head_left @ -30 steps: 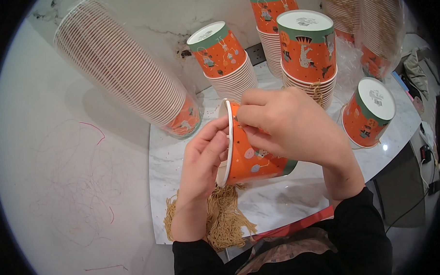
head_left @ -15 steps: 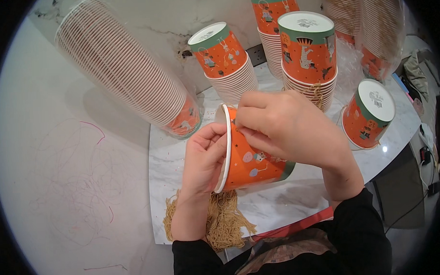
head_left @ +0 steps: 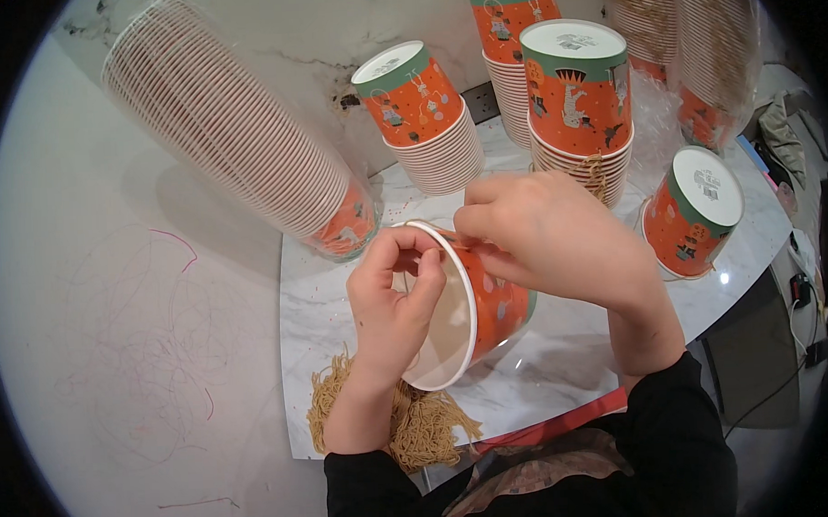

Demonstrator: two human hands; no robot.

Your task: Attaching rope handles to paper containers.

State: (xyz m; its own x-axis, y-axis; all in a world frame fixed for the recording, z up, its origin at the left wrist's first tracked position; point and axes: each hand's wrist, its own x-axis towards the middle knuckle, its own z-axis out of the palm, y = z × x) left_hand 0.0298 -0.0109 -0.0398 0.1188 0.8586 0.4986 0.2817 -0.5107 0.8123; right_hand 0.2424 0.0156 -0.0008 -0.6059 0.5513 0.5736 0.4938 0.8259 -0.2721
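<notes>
A large orange paper bucket (head_left: 497, 297) with a white rim and green base band lies tilted between my hands, its mouth turned toward my left. My left hand (head_left: 392, 291) is closed in a pinch at the upper rim, thumb and fingers over the edge. Against the outer wall just below that rim, the fingers of my right hand (head_left: 545, 231) are pinched together; what they hold is hidden. A thin strand seems to run by the rim, too fine to make out surely. Under my left forearm lies a bundle of tan strings (head_left: 434, 426).
Upside-down bucket stacks stand behind: one left (head_left: 427, 117), one middle (head_left: 577, 98), another at the back (head_left: 514, 36). A single inverted bucket (head_left: 695, 212) sits right. A long wrapped stack (head_left: 232, 128) leans at far left. Cables (head_left: 803, 295) lie right of the marble-patterned table (head_left: 564, 381).
The bucket has turned so more of its inside shows, and its rim sits lower. My left hand has shifted from the rim's side to its top edge; my right hand moved slightly right.
</notes>
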